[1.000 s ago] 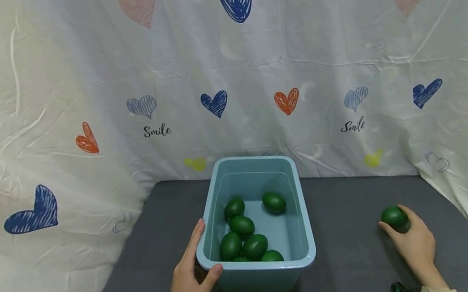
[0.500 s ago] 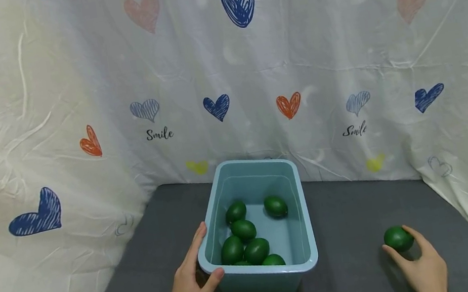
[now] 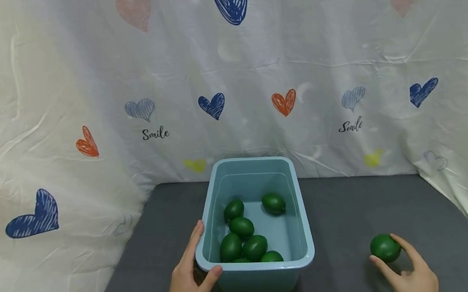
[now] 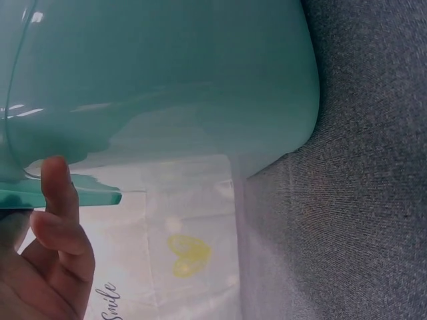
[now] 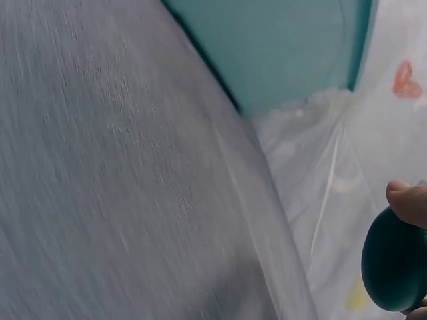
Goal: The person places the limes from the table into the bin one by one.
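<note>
In the head view my right hand [image 3: 415, 277] pinches a glossy dark green oval fruit [image 3: 383, 248] between thumb and fingers, over the right part of the table. The right wrist view has this fruit [image 5: 393, 263] at its right edge, a fingertip on top; most of that hand is out of frame. My left hand [image 3: 184, 285] holds the near left corner of a light blue plastic bin [image 3: 257, 282], thumb at the front rim and fingers along the left side. The left wrist view shows its curled fingers [image 4: 60, 233] at the rim. Several similar green fruits [image 3: 241, 227] lie inside the bin.
The bin stands on a dark grey cloth-covered table [image 3: 338, 216]. Behind and at both sides hangs a pale curtain [image 3: 314, 45] printed with hearts and the word Smile. The bin's front wall partly hides the nearest fruits.
My right hand has come nearer to me and then moved a little left, carrying the green fruit. The left hand keeps its place on the bin, and the fruits inside lie as before.
</note>
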`<state>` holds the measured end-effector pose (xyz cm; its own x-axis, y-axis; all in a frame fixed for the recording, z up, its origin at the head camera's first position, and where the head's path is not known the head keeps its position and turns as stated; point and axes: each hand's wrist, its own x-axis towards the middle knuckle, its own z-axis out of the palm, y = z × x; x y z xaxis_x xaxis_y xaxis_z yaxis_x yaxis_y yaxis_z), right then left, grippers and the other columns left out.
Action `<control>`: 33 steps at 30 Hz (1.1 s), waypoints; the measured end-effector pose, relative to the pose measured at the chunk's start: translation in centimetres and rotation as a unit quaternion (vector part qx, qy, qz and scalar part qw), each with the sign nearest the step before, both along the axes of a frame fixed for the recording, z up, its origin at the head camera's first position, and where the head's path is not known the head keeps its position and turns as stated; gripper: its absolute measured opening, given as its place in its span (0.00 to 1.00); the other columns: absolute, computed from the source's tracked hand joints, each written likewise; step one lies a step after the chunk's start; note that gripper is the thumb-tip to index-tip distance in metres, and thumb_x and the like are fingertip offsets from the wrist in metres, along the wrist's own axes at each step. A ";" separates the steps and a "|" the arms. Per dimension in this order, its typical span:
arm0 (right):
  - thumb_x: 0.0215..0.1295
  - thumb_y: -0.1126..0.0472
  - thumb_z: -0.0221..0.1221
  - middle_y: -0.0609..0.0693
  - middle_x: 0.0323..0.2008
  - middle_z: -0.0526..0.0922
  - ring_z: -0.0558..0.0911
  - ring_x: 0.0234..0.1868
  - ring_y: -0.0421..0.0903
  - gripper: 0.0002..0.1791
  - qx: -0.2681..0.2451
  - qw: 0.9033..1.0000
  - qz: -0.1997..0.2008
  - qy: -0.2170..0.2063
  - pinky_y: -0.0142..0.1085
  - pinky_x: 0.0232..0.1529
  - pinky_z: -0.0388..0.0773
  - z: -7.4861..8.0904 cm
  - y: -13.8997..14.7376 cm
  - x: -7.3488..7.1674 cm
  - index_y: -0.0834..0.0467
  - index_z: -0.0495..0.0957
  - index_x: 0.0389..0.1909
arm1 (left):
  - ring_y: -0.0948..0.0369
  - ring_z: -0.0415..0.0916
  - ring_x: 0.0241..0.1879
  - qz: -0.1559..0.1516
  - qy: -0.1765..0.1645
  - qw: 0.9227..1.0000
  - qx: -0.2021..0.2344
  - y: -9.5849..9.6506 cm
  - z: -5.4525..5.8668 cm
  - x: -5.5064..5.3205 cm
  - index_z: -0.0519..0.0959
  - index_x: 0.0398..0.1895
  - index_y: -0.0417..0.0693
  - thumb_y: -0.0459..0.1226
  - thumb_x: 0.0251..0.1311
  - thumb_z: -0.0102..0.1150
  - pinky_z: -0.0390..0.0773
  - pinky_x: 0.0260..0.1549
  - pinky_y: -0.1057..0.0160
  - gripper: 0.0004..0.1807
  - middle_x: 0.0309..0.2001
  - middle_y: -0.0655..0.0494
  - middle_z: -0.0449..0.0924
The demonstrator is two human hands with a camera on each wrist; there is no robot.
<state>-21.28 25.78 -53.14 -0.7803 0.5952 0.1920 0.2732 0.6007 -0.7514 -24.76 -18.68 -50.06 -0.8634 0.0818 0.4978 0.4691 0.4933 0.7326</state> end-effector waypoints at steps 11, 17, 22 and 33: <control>0.57 0.47 0.80 0.55 0.12 0.72 0.59 0.05 0.39 0.39 -0.028 0.998 0.012 0.054 0.35 0.11 0.62 0.8 -4.5 -0.5 0.46 0.79 0.70 | 0.71 0.56 0.79 0.012 -0.020 1.000 -0.012 -0.2 0.1 0.1 0.53 0.87 0.67 0.40 0.68 0.71 0.63 0.62 0.82 0.49 0.84 0.61 0.55; 0.57 0.44 0.79 0.59 0.22 0.84 0.60 0.04 0.39 0.39 -0.030 0.996 0.038 0.081 0.34 0.10 0.62 2.1 -6.0 -1.1 0.46 0.79 0.70 | 0.70 0.56 0.79 0.006 -0.015 1.000 -0.011 0.0 0.0 -0.2 0.54 0.87 0.63 0.41 0.68 0.71 0.61 0.64 0.82 0.49 0.84 0.63 0.55; 0.58 0.46 0.79 0.46 0.06 0.69 0.60 0.03 0.38 0.38 -0.040 0.993 0.060 0.096 0.33 0.10 0.61 2.9 -6.6 -1.7 0.46 0.78 0.70 | 0.69 0.57 0.79 0.001 -0.017 1.000 -0.001 0.3 -0.1 -0.3 0.54 0.87 0.67 0.40 0.68 0.71 0.64 0.63 0.81 0.49 0.84 0.61 0.55; 0.56 0.49 0.81 0.40 0.06 0.63 0.59 0.04 0.34 0.38 -0.061 0.985 0.080 0.137 0.30 0.09 0.58 4.2 -8.6 -2.7 0.42 0.79 0.69 | 0.71 0.56 0.79 0.003 -0.018 1.000 0.003 0.1 -0.2 -0.1 0.53 0.87 0.67 0.40 0.67 0.72 0.63 0.63 0.81 0.50 0.84 0.60 0.55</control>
